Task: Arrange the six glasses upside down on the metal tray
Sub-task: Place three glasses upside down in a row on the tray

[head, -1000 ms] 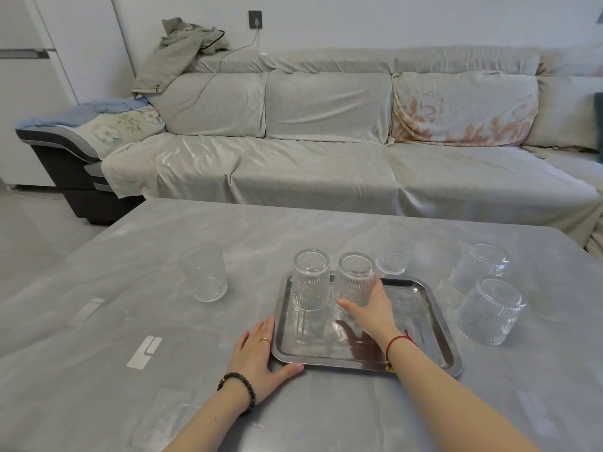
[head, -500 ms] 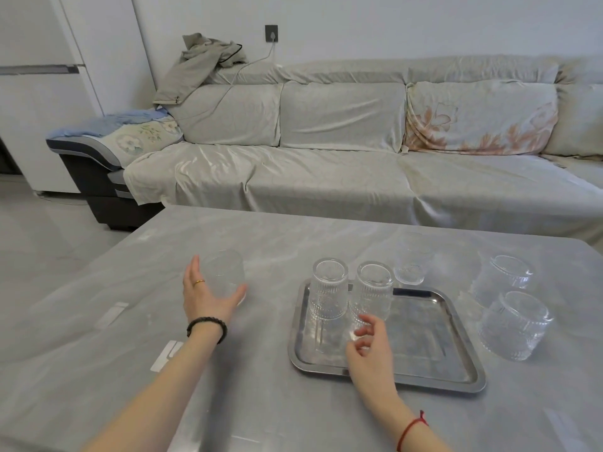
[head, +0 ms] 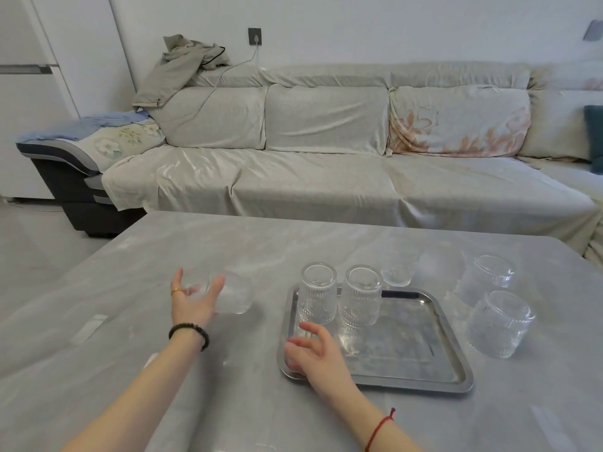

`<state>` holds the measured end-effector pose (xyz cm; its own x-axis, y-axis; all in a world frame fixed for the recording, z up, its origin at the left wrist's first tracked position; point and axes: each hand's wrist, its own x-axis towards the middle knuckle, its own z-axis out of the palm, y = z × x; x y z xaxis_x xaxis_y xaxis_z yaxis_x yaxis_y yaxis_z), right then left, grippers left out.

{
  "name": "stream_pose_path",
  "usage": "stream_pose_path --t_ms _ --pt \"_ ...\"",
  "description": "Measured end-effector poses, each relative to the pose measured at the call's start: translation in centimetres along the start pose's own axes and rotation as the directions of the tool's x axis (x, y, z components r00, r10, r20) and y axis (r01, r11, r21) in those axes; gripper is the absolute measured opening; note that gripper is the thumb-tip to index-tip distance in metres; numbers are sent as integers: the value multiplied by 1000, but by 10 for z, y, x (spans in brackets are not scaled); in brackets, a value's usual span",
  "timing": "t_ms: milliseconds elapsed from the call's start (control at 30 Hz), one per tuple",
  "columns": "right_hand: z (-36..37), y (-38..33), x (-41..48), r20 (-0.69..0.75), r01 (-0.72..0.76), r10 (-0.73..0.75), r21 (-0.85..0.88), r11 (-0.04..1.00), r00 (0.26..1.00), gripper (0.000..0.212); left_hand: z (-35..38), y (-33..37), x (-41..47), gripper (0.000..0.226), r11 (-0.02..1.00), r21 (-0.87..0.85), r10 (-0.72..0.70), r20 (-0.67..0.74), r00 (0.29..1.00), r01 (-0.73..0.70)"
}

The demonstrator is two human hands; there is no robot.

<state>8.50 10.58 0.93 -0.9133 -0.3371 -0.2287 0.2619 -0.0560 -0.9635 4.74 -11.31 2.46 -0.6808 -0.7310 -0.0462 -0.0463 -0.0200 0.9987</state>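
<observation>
Left hand (head: pixel 195 300) is on the glass (head: pixel 233 293) out on the table (head: pixel 163 249), well left of the tray (head: pixel 456 370). The glass lies tipped, long axis running left to right, blurred, against the palm; fingers spread wide around it, grip not clearly closed. Right hand (head: pixel 313 350) hovers over the tray's near-left corner, fingers loosely open, holding nothing. Two glasses (head: pixel 318 293) stand upside down at the tray's far edge.

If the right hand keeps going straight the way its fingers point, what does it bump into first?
Probably the nearer upside-down glass at the tray's back left. The right hand hovers over the tray's near-left corner, fingers aimed up and left toward it. Depth is hard to judge, so it might slip just past its left side.
</observation>
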Motion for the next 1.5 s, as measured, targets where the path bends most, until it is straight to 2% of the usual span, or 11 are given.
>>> stream_pose_path --t_ms 67,167,233,400,467,600,733,800,1067,1233,1500 --pt "11 -3 -4 50 -53 44 197 979 998 46 8 3 -34 67 968 -229 -93 48 994 102" --pt "23 -7 -12 90 -54 18 414 909 996 44 29 6 -88 45 844 -406 -240 297 924 349" --pt "19 -11 -18 21 51 -67 444 895 998 40 43 6 -118 41 811 -394 -244 444 862 433" --pt "-36 -17 -30 -284 285 -192 335 898 939 48 89 -2 -164 54 859 -186 -251 660 709 478" --pt "-66 -21 -30 -353 325 -222 265 908 909 50 109 -4 -177 53 905 -69 -260 692 674 420" --pt "-120 -31 -24 -453 331 -273 50 942 848 63 141 -1 -189 49 986 147 -161 667 727 84" --pt "-161 -36 -9 -487 240 -278 -140 960 828 70 171 -14 -195 56 931 262 -40 764 643 -254" --pt "-174 -36 2 -467 199 -278 -213 957 839 72 184 -20 -194 60 887 314 -49 793 608 -339" --pt "-189 -29 29 -419 118 -294 -397 910 859 81 207 -35 -181 66 903 351 -148 795 588 -247" --pt "-188 -24 34 -395 118 -295 -415 902 870 83 210 -38 -178 68 917 348 -174 788 591 -195" --pt "-186 -30 37 -405 64 -263 -442 895 876 84 217 -37 -174 71 885 410 -209 775 596 -221"
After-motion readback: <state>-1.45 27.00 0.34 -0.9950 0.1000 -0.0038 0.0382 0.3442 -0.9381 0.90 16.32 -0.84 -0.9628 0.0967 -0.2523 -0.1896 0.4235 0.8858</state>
